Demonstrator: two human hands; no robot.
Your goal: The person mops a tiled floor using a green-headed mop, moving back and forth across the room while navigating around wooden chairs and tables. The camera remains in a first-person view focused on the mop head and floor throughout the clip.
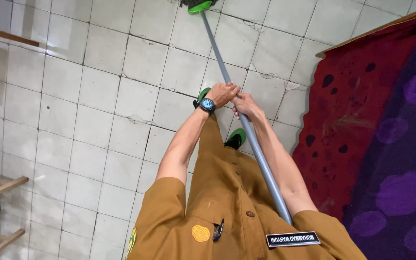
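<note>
While our left hand [223, 93] and right hand [246, 105] wrap tight around the mid-pole, we judge the grey broom [239, 108], running to its green head at twelve o'clock on the tile floor [97, 96], light, stiff, slightly slick.

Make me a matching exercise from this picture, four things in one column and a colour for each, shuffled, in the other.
Things:
1. broom handle
2. broom head
3. wristwatch on the left hand
4. floor tiles

Colours:
A. white
B. grey
C. black with a blue face
D. bright green

Pairs: 1-B, 2-D, 3-C, 4-A. The right hand grips the handle too.
</note>
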